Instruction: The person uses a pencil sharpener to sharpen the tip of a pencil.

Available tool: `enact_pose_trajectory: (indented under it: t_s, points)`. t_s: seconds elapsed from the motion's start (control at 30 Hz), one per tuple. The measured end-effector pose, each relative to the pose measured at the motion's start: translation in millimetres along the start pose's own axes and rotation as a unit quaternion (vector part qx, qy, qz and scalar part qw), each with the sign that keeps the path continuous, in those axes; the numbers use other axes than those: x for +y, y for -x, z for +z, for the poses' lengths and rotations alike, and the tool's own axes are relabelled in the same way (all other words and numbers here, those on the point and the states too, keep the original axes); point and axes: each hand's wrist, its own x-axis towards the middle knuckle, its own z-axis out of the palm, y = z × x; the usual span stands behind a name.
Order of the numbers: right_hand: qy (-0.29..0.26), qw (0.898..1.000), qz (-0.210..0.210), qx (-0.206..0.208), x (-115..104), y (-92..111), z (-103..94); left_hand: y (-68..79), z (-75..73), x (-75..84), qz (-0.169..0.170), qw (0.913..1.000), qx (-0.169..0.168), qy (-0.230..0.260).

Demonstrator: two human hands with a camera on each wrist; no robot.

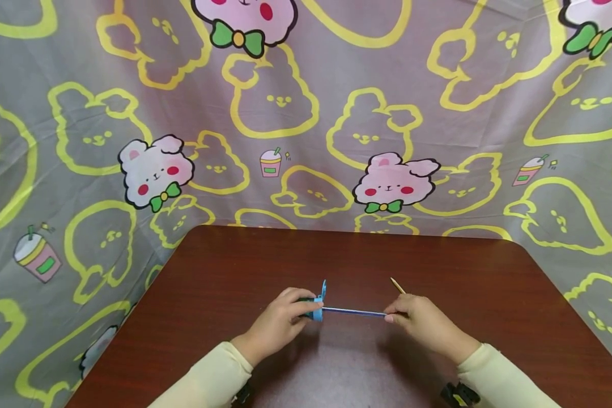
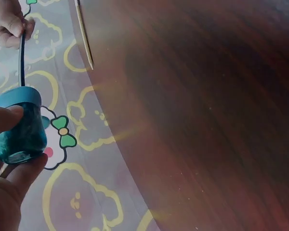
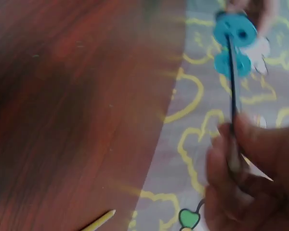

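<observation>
My left hand (image 1: 277, 319) grips a pencil sharpener with a dark teal, see-through container (image 2: 21, 132) and a light blue top (image 1: 317, 310). Its flip lid (image 3: 232, 65) stands open. From my right hand (image 1: 422, 321), a dark blue pencil (image 1: 354, 311) reaches across to the sharpener; finger and thumb pinch it near its far end. The right wrist view shows two holes in the top, and the pencil's tip meets one of them. How deep the tip sits is hidden. Just beyond the right hand lies a yellowish wooden pencil (image 1: 398, 285), untouched as far as I can see.
Both hands are above a dark red-brown wooden table (image 1: 265, 260). Around its back and sides hangs a grey cloth (image 1: 306, 153) printed with yellow outlines and cartoon rabbits. Small pale specks dot the tabletop in the left wrist view.
</observation>
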Motion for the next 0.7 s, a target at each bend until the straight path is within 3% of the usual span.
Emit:
enact_pose_trajectory:
  t_s: [0.07,0.2,0.3,0.37,0.43,0.47,0.53,0.57,0.63,0.7]
  points:
    - [0.063,0.996,-0.038,0.058,-1.9,0.3,4.6,-0.8,-1.4,-0.3,-0.043,0.9988,-0.01,0.021]
    - [0.121,0.972,-0.118,0.164,-0.4,0.3,13.1,-3.1,-3.5,-1.1,-0.11,0.9915,-0.02,0.067]
    - [0.13,0.951,-0.18,0.214,2.6,-0.7,16.7,-3.0,-4.1,-1.0,-0.119,0.9889,-0.024,0.086]
    - [0.126,0.945,-0.203,0.224,3.6,-1.2,17.6,-2.5,-3.7,-1.1,-0.106,0.9911,-0.021,0.079]
    - [0.106,0.954,-0.194,0.203,3.0,-1.0,17.2,-1.5,-3.2,-1.1,-0.08,0.995,-0.015,0.058]
    - [0.084,0.965,-0.174,0.178,2.2,-0.7,16.4,-1.0,-2.8,-1.2,-0.063,0.997,-0.011,0.043]
    - [0.025,0.988,-0.106,0.106,0.1,0.1,13.3,-0.1,-2.2,-1.1,-0.03,0.9994,-0.001,0.016]
    - [-0.003,0.995,-0.065,0.072,-0.9,0.5,11.5,0.1,-2.0,-1.1,-0.015,0.9999,0.004,0.003]
    - [-0.03,0.999,-0.003,0.03,-2.4,0.8,8.7,0.3,-1.8,-0.6,-0.001,1.0,0.006,-0.007]
    - [-0.019,0.999,0.015,0.025,-3.5,0.4,7.9,0.0,-1.6,-0.2,-0.003,1.0,0.002,-0.006]
